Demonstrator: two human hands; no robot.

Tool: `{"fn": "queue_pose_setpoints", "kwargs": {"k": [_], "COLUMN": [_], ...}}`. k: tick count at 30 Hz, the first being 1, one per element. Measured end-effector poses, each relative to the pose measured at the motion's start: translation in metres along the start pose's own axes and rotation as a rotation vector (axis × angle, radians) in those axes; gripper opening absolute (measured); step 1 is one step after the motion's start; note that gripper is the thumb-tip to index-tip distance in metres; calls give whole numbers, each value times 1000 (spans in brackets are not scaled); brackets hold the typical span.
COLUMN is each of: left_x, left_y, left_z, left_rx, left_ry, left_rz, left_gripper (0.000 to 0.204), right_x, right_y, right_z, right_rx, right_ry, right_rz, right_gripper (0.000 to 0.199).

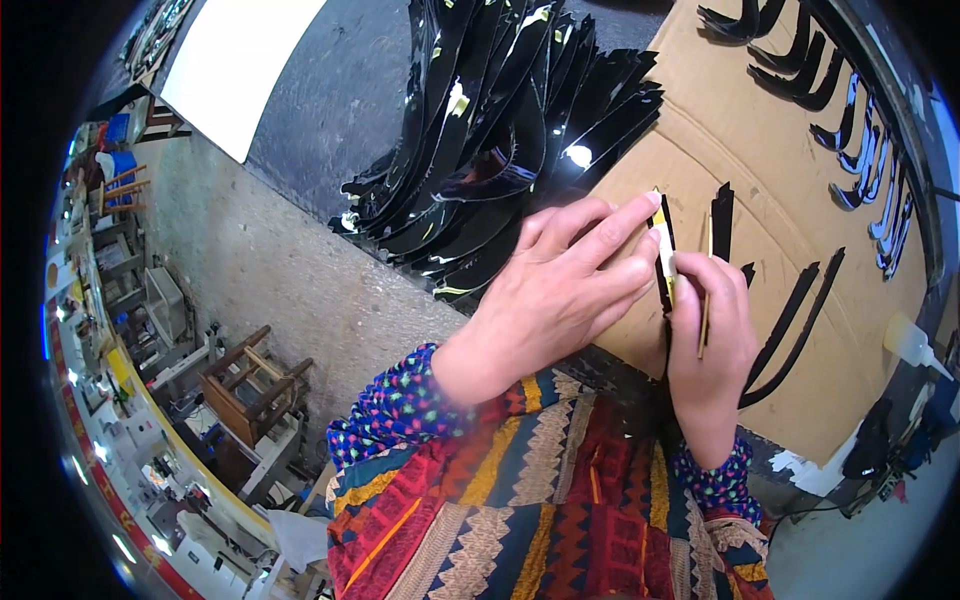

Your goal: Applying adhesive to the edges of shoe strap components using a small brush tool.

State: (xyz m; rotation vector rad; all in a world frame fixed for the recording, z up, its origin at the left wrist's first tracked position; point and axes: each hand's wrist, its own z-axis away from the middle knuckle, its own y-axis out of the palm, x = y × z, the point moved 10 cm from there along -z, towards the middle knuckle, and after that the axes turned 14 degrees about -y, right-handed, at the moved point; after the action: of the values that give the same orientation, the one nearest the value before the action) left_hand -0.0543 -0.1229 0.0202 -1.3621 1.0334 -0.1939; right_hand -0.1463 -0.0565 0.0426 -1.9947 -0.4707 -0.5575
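Under our hands lies the broad sheet of brown corrugated cardboard (800, 330) that covers the bench. Beyond our left hand a heap of glossy black curved plastic strips (500, 130) fans out. Just right of our right hand lie two loose black curved strips (790, 315).

Our left hand (555, 295) is closed in a pinch on the narrow black curved strip with a yellow band along its edge (664, 250), fingertips at its upper end. Our right hand (710, 335) grips the same strip lower down and seems also to hold a thin brown stick (705, 320), though it is too slim to tell for sure.

We judge the step in hand to be working the yellow band along the strip. Next we need a steady pinch and a slow slide along the edge.

The strip's lower end is hidden behind our right hand.
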Motion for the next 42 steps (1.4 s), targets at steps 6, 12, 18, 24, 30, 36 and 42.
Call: {"fn": "queue_pose_setpoints", "kwargs": {"k": [6,12,18,24,30,36,42], "left_x": [1,4,5,4,4,3,1], "left_y": [-5,-6,-8,-8,-12,-12,-12], "left_z": [2,2,3,3,4,4,5], "left_rx": [-21,-7,-25,-35,-74,-81,-94], "left_ry": [0,2,-3,-8,-5,-10,1], "left_rz": [18,104,124,143,152,137,107], "left_gripper": [29,31,32,29,26,25,26], "right_x": [-11,-33,-26,-24,-6,-4,-2], "right_y": [-18,-4,7,10,8,9,7], "right_z": [-8,-12,-22,-26,-33,-33,-34], "right_rx": [6,-87,-19,-30,11,29,-3], "right_ry": [256,309,136,94,-95,-95,-118], "right_rz": [-192,-519,-454,-379,-153,-141,-97], "right_gripper": [23,30,26,18,11,10,10]}}
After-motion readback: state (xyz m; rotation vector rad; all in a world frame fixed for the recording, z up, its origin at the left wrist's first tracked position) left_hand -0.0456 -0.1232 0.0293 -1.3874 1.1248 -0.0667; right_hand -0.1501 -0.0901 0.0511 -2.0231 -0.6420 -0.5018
